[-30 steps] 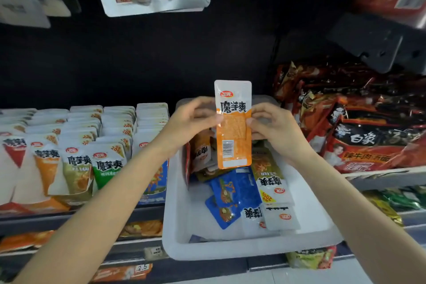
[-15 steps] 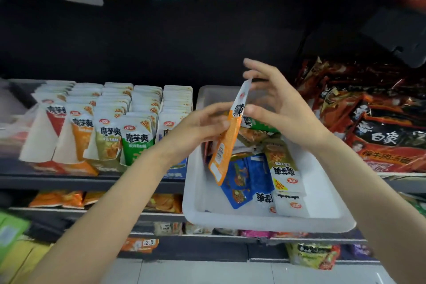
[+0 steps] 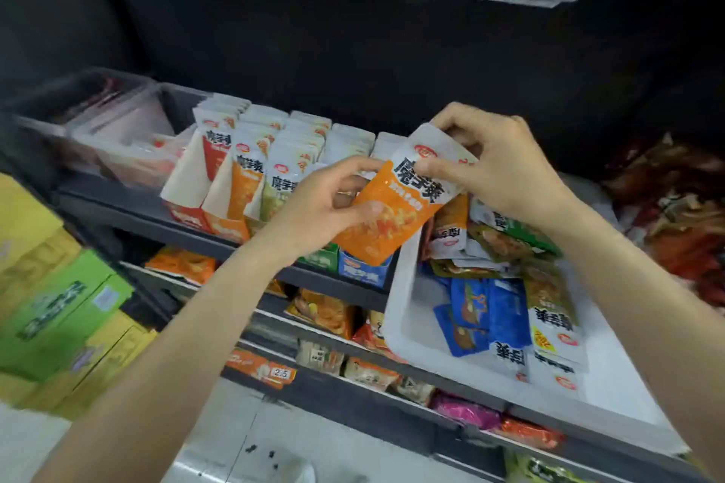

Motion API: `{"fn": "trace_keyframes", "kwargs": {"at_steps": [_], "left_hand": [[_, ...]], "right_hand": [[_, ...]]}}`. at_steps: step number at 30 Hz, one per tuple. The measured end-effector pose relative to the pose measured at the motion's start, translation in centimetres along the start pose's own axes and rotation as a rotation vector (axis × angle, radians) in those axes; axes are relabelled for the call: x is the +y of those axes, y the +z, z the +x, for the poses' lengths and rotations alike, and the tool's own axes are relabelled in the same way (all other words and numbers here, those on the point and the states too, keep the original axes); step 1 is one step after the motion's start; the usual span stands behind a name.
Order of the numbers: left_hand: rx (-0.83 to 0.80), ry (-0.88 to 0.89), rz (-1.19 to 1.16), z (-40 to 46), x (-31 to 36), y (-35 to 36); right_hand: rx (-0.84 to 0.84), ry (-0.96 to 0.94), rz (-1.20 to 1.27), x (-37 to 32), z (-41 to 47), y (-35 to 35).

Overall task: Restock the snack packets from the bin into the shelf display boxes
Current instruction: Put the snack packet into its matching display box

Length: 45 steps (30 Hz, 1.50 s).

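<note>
My left hand (image 3: 325, 204) and right hand (image 3: 498, 169) both pinching the orange packet (image 3: 396, 208), tilted over the white bin (image 3: 408, 310) left rim, just beside the packed display boxes (image 3: 251, 172), open air above.

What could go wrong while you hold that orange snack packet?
Both hands, the left hand and the right hand, pinch only the edges of the orange packet, so it might slip and fall to the floor. It could also end up in the wrong row, since the display boxes hold red, orange and green kinds side by side. The white bin overhangs the shelf edge and might tip.
</note>
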<state>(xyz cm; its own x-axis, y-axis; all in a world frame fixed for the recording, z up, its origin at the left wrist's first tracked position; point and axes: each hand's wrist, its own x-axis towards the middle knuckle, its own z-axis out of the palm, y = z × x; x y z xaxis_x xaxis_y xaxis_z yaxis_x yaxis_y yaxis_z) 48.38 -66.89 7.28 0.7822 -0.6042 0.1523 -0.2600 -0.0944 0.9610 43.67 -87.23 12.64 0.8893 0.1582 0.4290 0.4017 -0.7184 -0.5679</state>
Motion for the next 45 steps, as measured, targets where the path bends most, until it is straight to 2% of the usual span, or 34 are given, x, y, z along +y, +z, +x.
{"fn": "trace_keyframes", "kwargs": {"at_steps": [6,10,12,16,19,22,26,31,33,35,37,39,42,45], "left_hand": [[0.229,0.051,0.084,-2.3,-3.3,-6.8],[0.406,0.069,0.216,-1.6,-6.3,-12.4],[0.421,0.073,0.281,-1.1,-8.0,-15.6],[0.336,-0.012,0.388,0.2,-11.8,-20.2],[0.171,-0.127,0.355,1.0,-13.2,-21.8],[0.008,-0.095,0.639,1.3,-14.2,-22.2],[-0.044,-0.068,0.626,1.6,-14.7,-22.7],[-0.054,-0.054,0.669,2.0,-15.3,-22.8],[0.085,0.031,0.717,2.0,-15.2,-22.5],[0.269,0.249,0.685,2.0,-14.4,-22.2],[0.31,0.449,0.56,2.5,-13.2,-21.5],[0.185,0.559,0.421,3.2,-11.9,-20.1],[-0.062,0.576,0.264,3.9,-10.0,-16.7],[-0.265,0.58,0.29,5.0,-8.4,-12.2]], "right_hand": [[-0.184,-0.127,-0.087,-2.4,5.9,5.9],[-0.034,-0.173,-0.194,-3.8,10.3,10.6],[0.033,-0.14,-0.243,-4.3,12.6,12.7],[-0.013,-0.031,-0.402,-4.6,16.4,16.4],[-0.084,0.045,-0.562,-4.7,18.4,18.7],[-0.165,0.092,-0.713,-4.4,19.6,20.7],[-0.268,0.137,-0.813,-3.8,19.5,23.0],[-0.208,0.009,-0.931,-2.6,18.1,24.4],[-0.138,-0.006,-0.957,-2.1,17.6,24.2],[-0.031,0.008,-0.91,-1.6,16.8,23.2],[0.102,0.004,-0.795,-1.6,15.2,21.7],[0.165,0.015,-0.722,-1.8,12.8,19.6],[0.208,0.057,-0.743,-1.8,8.0,15.9],[0.249,0.237,-0.732,-0.3,2.8,11.3]]}}
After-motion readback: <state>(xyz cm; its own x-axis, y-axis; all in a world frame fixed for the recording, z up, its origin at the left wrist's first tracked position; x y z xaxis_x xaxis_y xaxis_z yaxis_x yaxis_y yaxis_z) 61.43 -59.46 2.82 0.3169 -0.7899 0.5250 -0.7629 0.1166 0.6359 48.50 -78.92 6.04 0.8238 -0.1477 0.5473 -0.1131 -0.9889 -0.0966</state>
